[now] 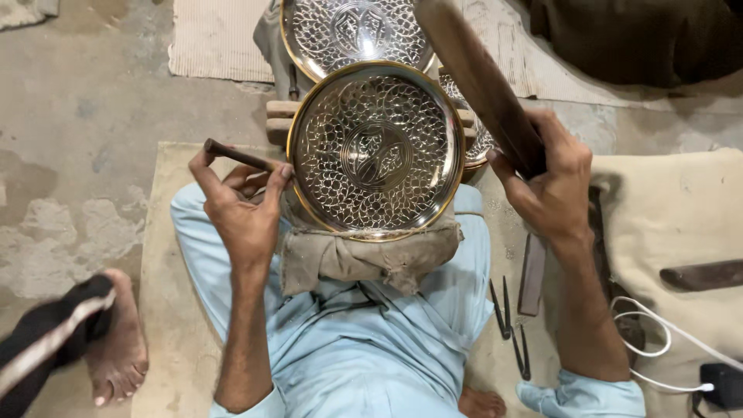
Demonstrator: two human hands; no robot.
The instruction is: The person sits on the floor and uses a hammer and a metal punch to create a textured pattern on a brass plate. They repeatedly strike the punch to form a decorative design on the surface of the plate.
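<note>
Your left hand [244, 203] pinches thin metal chisel [238, 155], fingers closed, tip at left rim of engraved brass plate [376, 151]. Plate sits tilted toward you on cloth pad [364, 259] in lap, steadying it. Your right hand [551, 182] grips wooden mallet [480, 81], fist closed, raised over plate's right edge.

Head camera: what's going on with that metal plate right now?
A person sits on the floor with a patterned metal plate propped on a cloth pad in their lap. The left hand pinches a thin metal punch at the plate's left rim. The right hand grips a raised wooden mallet. More plates lie behind.
</note>
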